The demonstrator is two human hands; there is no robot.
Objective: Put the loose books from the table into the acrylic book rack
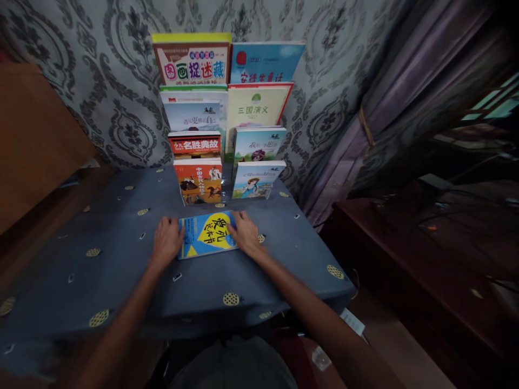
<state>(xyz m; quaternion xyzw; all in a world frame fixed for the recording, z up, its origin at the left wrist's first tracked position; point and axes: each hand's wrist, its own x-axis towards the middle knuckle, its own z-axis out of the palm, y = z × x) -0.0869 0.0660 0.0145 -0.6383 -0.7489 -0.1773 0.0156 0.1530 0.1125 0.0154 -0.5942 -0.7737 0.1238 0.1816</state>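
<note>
A blue and yellow book (208, 234) with black Chinese characters lies flat on the table, or very close above it, its cover up and turned sideways. My left hand (166, 239) grips its left short edge, thumb near the cover. At the opposite edge my right hand (245, 232) holds the book, with thumb and fingers over the cover's right end. Just beyond it, books stand upright in two tiered columns. The front ones are an orange book (198, 182) on the left and a pale blue book with a girl in a hat (257, 181) on the right.
A dark blue cloth with yellow pineapples covers the table (121, 237). Behind the books is a patterned wall (259, 16). A purple curtain (344, 146) hangs at the right, above a dark red cabinet (389, 243). A brown cardboard box (32, 119) stands at the left.
</note>
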